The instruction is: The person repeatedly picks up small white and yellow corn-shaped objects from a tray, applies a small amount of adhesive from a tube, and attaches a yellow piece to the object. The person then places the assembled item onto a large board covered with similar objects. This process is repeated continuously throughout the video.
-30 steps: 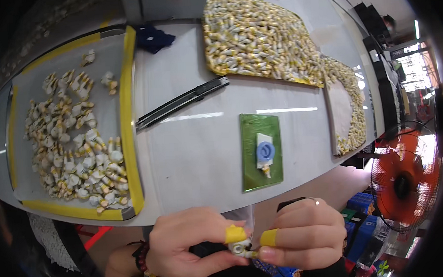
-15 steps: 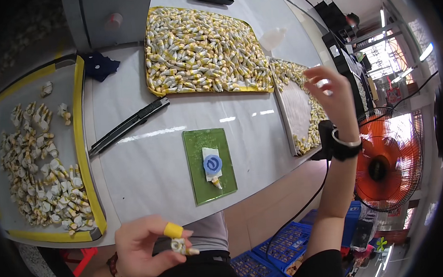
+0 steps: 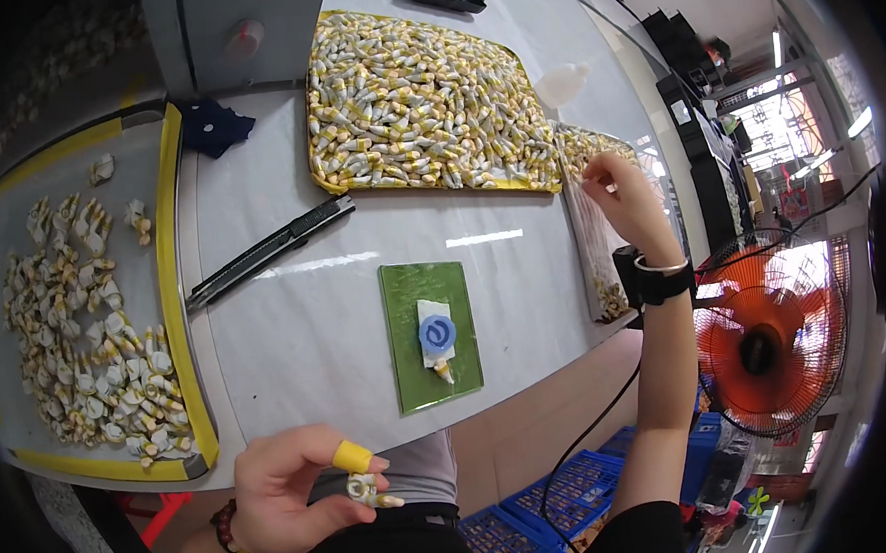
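Near my body, my left hand (image 3: 299,492) pinches a small white and yellow ornament piece (image 3: 364,490) between thumb and fingers, its hollow side up. Yellow tape wraps one fingertip. At the right, my right hand (image 3: 624,199) is raised over the side tray (image 3: 590,244) of small white and yellow cone-shaped pieces. Its fingers curl together in a pinch; whatever they hold, if anything, is too small to make out. Between the hands lies a green cutting mat (image 3: 408,368), bearing a white pad with a blue ring-shaped mould (image 3: 437,333) and one cone-shaped piece (image 3: 444,374).
A yellow-edged tray (image 3: 438,189) full of cone-shaped pieces stands at the far middle. Another yellow-taped tray (image 3: 187,320) at left holds clustered assembled pieces. A black utility knife (image 3: 271,250) lies between them. An orange fan (image 3: 757,345) and blue crates (image 3: 574,490) are at right.
My right hand has moved left and slightly down over the side tray, its fingers now closer together. My left hand keeps its hold on the ornament piece. The whole view has shifted slightly.
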`<action>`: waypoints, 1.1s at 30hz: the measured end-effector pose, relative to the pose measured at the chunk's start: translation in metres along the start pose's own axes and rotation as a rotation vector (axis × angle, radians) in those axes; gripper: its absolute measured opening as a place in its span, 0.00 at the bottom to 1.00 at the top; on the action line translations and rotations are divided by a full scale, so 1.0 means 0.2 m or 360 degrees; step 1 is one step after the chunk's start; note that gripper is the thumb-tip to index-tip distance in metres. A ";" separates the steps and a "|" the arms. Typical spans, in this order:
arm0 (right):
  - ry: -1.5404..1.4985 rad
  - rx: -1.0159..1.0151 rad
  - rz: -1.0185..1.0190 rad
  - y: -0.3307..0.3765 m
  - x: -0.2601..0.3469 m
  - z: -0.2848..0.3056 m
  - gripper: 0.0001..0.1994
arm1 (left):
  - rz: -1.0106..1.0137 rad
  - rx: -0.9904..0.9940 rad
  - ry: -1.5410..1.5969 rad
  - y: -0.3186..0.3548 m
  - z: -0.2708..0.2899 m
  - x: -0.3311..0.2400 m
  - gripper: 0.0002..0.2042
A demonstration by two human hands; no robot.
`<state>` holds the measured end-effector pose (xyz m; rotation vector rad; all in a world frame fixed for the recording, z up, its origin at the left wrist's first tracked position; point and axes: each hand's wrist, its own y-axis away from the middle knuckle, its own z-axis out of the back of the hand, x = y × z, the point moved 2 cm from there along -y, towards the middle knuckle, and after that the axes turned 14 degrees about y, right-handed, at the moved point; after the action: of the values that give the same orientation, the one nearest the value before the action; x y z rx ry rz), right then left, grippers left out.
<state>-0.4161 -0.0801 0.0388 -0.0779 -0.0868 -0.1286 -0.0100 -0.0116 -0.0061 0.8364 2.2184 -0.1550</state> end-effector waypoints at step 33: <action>-0.0200 -0.0152 0.0979 0.41 0.88 0.05 0.13 | -0.0349 0.0240 -0.0235 0.01 0.02 -0.01 0.15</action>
<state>-0.2328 -0.0198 0.0588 -0.2044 -0.1783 0.4877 -0.0055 -0.0132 -0.0085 0.6361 2.1734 -0.4792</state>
